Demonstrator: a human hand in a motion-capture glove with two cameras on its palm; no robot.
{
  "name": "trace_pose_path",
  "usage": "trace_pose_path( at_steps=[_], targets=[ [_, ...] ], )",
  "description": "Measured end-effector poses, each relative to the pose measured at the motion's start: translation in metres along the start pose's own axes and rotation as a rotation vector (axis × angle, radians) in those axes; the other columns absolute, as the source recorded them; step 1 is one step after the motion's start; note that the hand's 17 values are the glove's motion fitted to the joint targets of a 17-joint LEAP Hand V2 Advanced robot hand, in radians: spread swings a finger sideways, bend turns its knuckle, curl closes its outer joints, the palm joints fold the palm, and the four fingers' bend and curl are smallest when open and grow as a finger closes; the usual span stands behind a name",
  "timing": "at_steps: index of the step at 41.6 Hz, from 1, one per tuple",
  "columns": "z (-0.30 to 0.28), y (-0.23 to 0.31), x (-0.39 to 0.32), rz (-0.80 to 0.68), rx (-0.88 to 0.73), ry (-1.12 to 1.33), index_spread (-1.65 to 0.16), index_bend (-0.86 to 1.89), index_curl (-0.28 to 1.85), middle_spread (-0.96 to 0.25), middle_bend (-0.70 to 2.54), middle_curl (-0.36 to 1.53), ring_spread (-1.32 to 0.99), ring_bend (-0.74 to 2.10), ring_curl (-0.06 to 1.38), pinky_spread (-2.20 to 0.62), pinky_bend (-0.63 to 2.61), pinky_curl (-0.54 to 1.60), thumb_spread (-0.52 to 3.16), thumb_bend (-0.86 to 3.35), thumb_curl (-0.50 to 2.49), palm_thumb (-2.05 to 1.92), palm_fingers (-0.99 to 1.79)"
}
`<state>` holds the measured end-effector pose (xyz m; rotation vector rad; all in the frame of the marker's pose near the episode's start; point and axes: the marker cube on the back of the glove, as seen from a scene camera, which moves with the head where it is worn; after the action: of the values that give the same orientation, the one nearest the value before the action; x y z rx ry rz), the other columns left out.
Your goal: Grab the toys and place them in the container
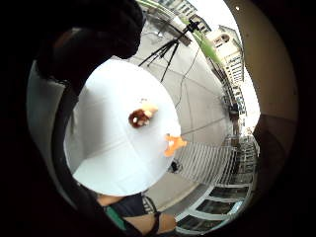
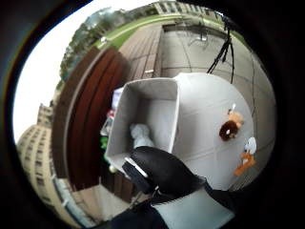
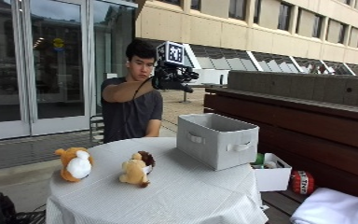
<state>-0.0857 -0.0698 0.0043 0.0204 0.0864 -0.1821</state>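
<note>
My gloved right hand (image 3: 173, 78) is raised high in the air, above and behind the grey fabric container (image 3: 216, 140), with relaxed fingers holding nothing. The thumb (image 2: 162, 171) shows over the container's rim (image 2: 147, 86). A pale soft toy (image 2: 140, 134) lies inside on the bottom. Two toys sit on the white-clothed round table (image 3: 167, 196): a tan lion with a brown mane (image 3: 137, 169) (image 1: 141, 115) (image 2: 230, 126), and an orange and white plush (image 3: 75, 163) (image 1: 173, 144) (image 2: 247, 155) at the table's edge.
A dark wooden bench (image 3: 303, 116) runs beside the table, behind the container. On it stand a small white box (image 3: 272, 176) with odds and ends, a red item (image 3: 301, 182) and a white cloth (image 3: 334, 210). A tripod (image 1: 165, 49) stands on the pavement beyond the table.
</note>
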Motion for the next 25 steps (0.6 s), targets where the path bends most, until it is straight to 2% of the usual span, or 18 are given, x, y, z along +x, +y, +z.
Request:
trace_pose_path(
  at_steps=[7,15,25],
  targets=[
    [0.049,-0.007,0.052,0.069,-0.01,0.058,-0.32,0.15,0.15,-0.06,0.36,0.5,-0.16,0.63,0.24,0.01,0.97,0.35,0.9,-0.09,0.31,-0.11,-0.2],
    [0.122,-0.011,0.111,0.092,-0.107,0.028,-0.31,0.11,0.17,-0.05,0.3,0.47,-0.14,0.48,0.22,0.02,0.84,0.31,0.89,-0.09,0.28,-0.11,-0.25],
    [0.218,0.006,0.145,0.145,-0.248,-0.037,-0.3,0.06,0.15,-0.04,0.2,0.43,-0.09,0.35,0.2,0.04,0.8,0.3,0.86,-0.09,0.26,-0.11,-0.25]
  ],
)
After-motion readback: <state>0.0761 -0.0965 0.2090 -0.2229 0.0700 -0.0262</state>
